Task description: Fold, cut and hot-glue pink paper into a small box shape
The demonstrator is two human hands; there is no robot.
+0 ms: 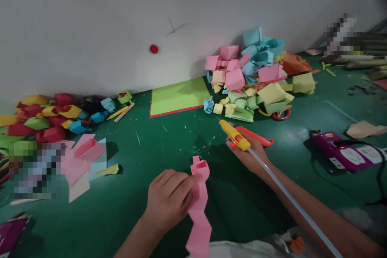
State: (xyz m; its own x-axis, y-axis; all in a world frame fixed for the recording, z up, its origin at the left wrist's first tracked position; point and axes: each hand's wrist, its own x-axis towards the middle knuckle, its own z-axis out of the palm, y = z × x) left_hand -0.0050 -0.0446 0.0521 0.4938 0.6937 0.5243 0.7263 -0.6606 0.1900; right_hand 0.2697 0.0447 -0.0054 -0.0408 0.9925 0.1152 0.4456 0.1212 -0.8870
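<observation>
My left hand pinches a long pink folded paper strip near its upper end. That end is bent round into a small loop, and zigzag folds run down the lower part to the bottom edge. In my right hand is a yellow and orange hot glue gun, its nozzle pointing up and left, apart from the paper. A long whitish glue stick trails from its back end over my forearm. My fingers partly hide the gun's handle.
Piled folded papers lie against the wall at back right; shiny folded pieces lie at left. A lime card with red edges lies at the back. Loose pink sheets are left; a purple box with black cord is right.
</observation>
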